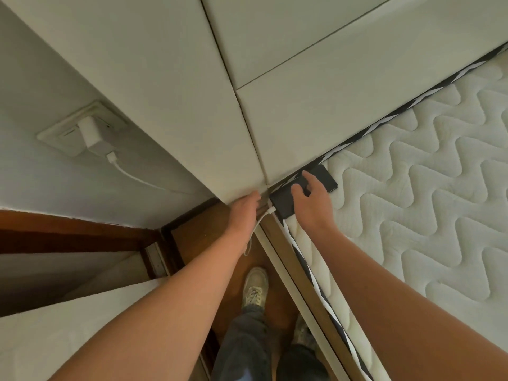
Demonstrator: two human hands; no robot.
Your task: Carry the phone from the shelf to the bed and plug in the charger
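Note:
A black phone [286, 204] lies flat on the corner of the white quilted mattress [412, 188], tight against the padded headboard [316, 114]. My right hand [312, 204] rests on top of it, thumb and fingers spread over the screen and holding it steady. A white cable connector [270, 210] sits at the phone's near end. My left hand [243, 213] is just left of that connector, fingers curled, and the white charger cable [254, 226] runs under its palm. A white charger adapter [94, 136] is plugged into the wall socket [59, 136] at the left.
Pale padded wall panels [165, 78] fill the upper view. The bed's wooden side rail [299, 273] runs toward me beside a narrow strip of brown floor [198, 232], where my shoes [255, 287] stand. Another pale mattress [68, 325] lies at lower left.

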